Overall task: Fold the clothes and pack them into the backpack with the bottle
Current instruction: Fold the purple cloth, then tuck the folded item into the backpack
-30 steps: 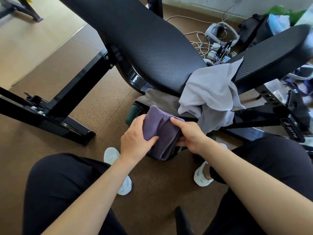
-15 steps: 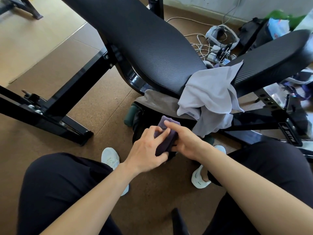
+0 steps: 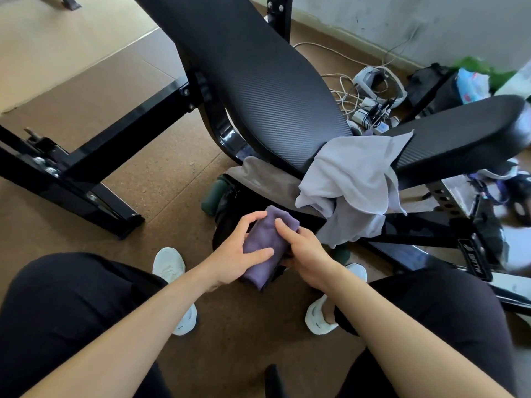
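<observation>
The head view is looking down past two black-trousered knees at a brown floor. At far left a black metal frame of a workout bench is lying across the floor, its foot ending near a white shoe. Moving right, the long black padded backrest is sloping from the top of the view down toward the centre. Under its lower end a dark green bottle is showing, partly hidden, beside a black backpack sitting on the floor between the feet. The left hand is pressing on a folded purple garment, fingers spread flat over its left edge with the thumb lying across the cloth. The garment is sitting at the mouth of the backpack, its upper end standing free; how far it is inside I cannot tell. The right hand is gripping the garment's right side, forefinger stretched along the top and the other fingers curled under it. Just right of the hands a pale grey garment is hanging crumpled over the gap between the backrest and the black seat pad, draping onto the frame below. A tan cloth is lying beneath the backrest's end. Behind, white cables and chargers are tangling on the floor near the wall.
</observation>
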Motion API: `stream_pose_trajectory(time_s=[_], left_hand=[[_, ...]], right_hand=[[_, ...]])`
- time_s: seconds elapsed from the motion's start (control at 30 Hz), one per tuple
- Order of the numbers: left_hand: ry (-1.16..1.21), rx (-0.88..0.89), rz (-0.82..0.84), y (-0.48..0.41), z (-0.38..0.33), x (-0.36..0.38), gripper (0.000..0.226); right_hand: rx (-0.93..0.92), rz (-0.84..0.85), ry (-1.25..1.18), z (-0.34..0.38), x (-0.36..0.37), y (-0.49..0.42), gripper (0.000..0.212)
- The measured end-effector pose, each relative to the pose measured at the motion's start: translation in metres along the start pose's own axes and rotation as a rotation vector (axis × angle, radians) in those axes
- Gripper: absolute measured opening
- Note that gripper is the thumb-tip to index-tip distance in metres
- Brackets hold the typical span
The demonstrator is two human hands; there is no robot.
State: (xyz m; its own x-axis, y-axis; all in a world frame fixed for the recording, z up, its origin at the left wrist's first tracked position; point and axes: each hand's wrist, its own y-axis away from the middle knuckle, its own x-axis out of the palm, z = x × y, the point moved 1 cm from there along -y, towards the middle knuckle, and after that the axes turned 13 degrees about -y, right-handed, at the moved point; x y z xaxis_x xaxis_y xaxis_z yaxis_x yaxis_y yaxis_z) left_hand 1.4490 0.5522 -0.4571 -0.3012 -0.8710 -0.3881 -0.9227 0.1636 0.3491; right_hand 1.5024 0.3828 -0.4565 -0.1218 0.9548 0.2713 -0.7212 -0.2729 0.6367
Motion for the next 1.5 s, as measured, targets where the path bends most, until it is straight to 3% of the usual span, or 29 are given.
stream_pose_trajectory(time_s=[0.13, 0.3, 0.43, 0.57, 0.67, 0.8, 0.97, 1.1, 1.23, 1.33, 1.43, 1.5], left_hand=[[-0.135, -0.137, -0.248, -0.004, 0.022, -0.01, 0.059], [-0.138, -0.304, -0.326, -0.005, 0.039, -0.02, 0.059], [-0.115, -0.305, -0.34, -0.006, 0.04, -0.022, 0.059], [-0.151, -0.305, -0.333, -0.009, 0.038, -0.025, 0.059], [-0.156, -0.331, -0.341, -0.012, 0.037, -0.03, 0.06], [-0.162, -0.375, -0.354, -0.015, 0.04, -0.035, 0.061], [-0.264, -0.401, -0.391, -0.033, 0.033, -0.044, 0.066], [-0.328, -0.446, -0.32, -0.061, 0.042, -0.04, 0.073], [-0.2, -0.451, -0.157, -0.102, 0.064, -0.014, 0.074], [-0.349, -0.297, -0.014, -0.133, 0.075, 0.005, 0.08], [-0.717, -0.023, 0.068, -0.17, 0.083, 0.02, 0.082], [-0.992, 0.163, 0.024, -0.195, 0.087, 0.029, 0.089]], right_hand=[[-0.29, -0.159, 0.71, 0.002, -0.017, -0.019, 0.059], [-0.575, 0.053, 1.774, 0.001, -0.027, -0.063, 0.055], [-0.698, 0.098, 2.108, -0.004, -0.035, -0.109, 0.056], [-0.738, 0.034, 2.325, -0.003, -0.034, -0.143, 0.048], [-0.813, -0.076, 2.251, 0.012, -0.028, -0.157, 0.046], [-0.939, -0.137, 1.878, 0.045, -0.026, -0.162, 0.022], [-0.914, -0.157, 1.398, 0.084, -0.039, -0.158, 0.041], [-0.964, -0.107, 1.321, 0.112, -0.048, -0.151, 0.044], [-0.916, -0.048, 1.311, 0.117, -0.059, -0.163, 0.047], [-0.866, -0.022, 1.29, 0.123, -0.067, -0.176, 0.05], [-0.826, -0.022, 1.255, 0.124, -0.074, -0.182, 0.056], [-0.785, -0.005, 1.248, 0.122, -0.08, -0.184, 0.061]])
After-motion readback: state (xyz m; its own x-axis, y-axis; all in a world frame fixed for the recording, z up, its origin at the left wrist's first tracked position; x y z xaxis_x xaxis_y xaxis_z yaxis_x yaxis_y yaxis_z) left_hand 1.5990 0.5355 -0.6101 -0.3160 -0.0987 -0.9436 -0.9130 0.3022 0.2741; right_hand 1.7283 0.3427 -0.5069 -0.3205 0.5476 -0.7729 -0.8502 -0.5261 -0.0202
